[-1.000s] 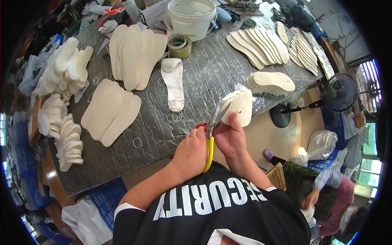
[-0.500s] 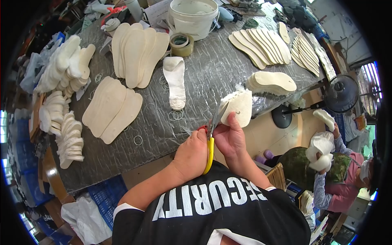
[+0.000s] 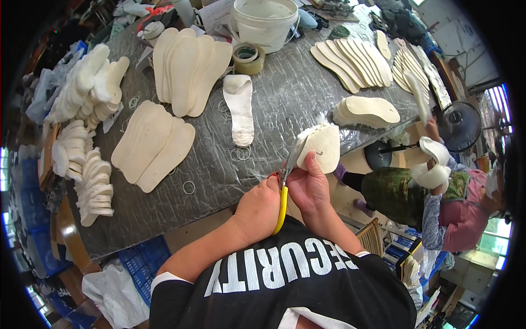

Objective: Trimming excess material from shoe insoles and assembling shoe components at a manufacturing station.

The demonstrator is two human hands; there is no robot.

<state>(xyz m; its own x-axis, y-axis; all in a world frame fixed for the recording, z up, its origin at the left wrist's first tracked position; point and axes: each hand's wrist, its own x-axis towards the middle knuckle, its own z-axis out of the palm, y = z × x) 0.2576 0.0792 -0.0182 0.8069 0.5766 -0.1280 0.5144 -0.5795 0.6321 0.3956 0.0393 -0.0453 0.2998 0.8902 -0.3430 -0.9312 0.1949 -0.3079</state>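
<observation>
My left hand [image 3: 256, 207] is closed on a pair of scissors [image 3: 282, 204] with yellow and red handles. Part of the handles is hidden by my fingers. The metal blades point up along the left edge of a cream insole [image 3: 323, 149], where white fluff frays out. My right hand [image 3: 309, 186] pinches that insole, its thumb lying on top near a small dark mark. Both hands are close together, just off the near edge of the table [image 3: 213, 181]. On the table ahead of them lies a single white fleecy insole [image 3: 239, 112].
Stacks of cream insoles [image 3: 189, 71] lie on the left, with more insoles [image 3: 353, 63] at the far right. A white bucket [image 3: 263, 24] and tape rolls [image 3: 248, 57] stand at the back. At right, a person [image 3: 466, 214] holds white insoles near a black fan [image 3: 460, 123].
The person at right has moved closer to the table and stretches a hand with an insole toward the rows there. My hands, scissors and insole stay almost in place.
</observation>
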